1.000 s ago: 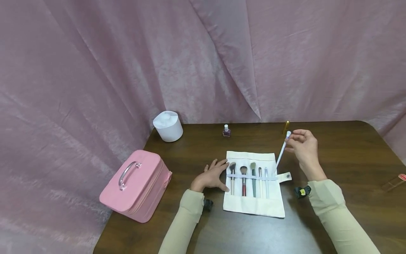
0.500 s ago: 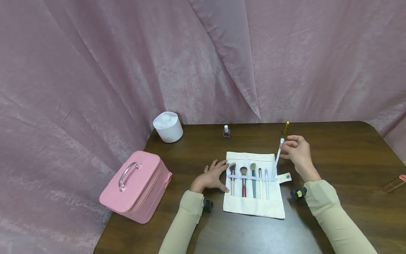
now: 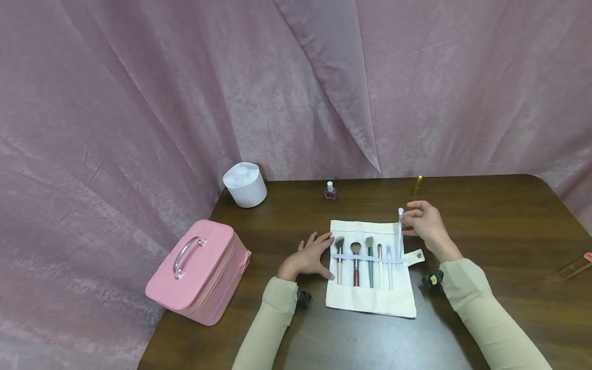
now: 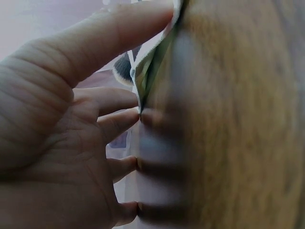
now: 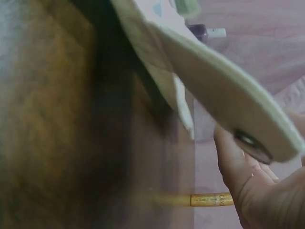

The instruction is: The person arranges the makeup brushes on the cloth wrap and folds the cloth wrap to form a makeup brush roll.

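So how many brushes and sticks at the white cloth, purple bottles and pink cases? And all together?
Brushes and sticks at the white cloth: 6, one held by the right hand
Purple bottle: 1
Pink case: 1
Total: 8

The left arm (image 3: 267, 324) and right arm (image 3: 490, 316) reach forward, slanting inward. The left hand (image 3: 309, 258) has its fingers (image 4: 114, 99) spread and its thumb (image 4: 100, 43) stretched well away from them (the left wrist view shows clear gaps between the fingertips). The right hand (image 3: 430, 226), slightly farther forward, turns inward, thumb and fingertips in a pinch.
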